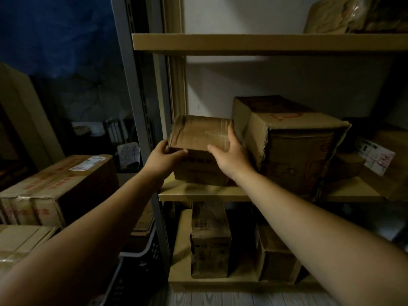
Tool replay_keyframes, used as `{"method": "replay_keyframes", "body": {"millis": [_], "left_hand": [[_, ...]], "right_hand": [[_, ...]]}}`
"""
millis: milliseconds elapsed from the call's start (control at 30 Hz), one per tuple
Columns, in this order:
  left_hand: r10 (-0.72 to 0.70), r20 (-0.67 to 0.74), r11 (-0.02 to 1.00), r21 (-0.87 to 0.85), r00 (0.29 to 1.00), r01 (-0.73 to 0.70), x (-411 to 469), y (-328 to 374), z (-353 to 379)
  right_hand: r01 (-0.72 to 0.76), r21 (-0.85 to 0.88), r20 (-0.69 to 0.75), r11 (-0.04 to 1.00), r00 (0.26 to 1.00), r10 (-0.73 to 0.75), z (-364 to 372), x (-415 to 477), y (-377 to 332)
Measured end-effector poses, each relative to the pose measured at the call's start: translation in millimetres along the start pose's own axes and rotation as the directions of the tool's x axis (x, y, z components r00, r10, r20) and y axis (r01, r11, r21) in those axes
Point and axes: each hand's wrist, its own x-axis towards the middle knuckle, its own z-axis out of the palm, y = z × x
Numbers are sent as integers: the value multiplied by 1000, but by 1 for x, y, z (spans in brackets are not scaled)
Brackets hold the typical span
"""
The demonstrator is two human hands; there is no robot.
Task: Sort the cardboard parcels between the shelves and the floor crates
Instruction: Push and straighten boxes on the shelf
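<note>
In the head view, a small brown cardboard parcel [198, 138] stands at the left end of the middle tan wooden shelf board [198, 193], just beside a larger torn cardboard box with red marks [293, 142]. The left hand [162, 156] grips the parcel's near left corner with curled fingers. The right hand [231, 152] clasps its right side (the thumb lies on the front edge). Lower left, a black plastic crate [141, 263] stands on the floor.
</note>
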Motion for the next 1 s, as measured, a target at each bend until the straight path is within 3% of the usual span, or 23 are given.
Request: {"method": "replay_keyframes", "body": {"millis": [133, 233, 367, 633, 1000], "left_hand": [[27, 26, 999, 22, 999, -28, 3, 3, -3], [75, -20, 990, 118, 997, -73, 5, 0, -2], [51, -72, 968, 247, 996, -32, 7, -9, 0], [40, -19, 990, 137, 999, -37, -2, -10, 0], [257, 26, 953, 161, 966, -257, -12, -8, -7]], "right_hand": [[-28, 150, -14, 988, 999, 31, -4, -8, -2], [-42, 95, -79, 995, 996, 50, -4, -8, 1], [-100, -44, -92, 994, 991, 95, 2, -7, 7], [-133, 17, -81, 991, 988, 134, 1, -7, 6], [-138, 76, -151, 988, 977, 148, 2, -6, -4]]}}
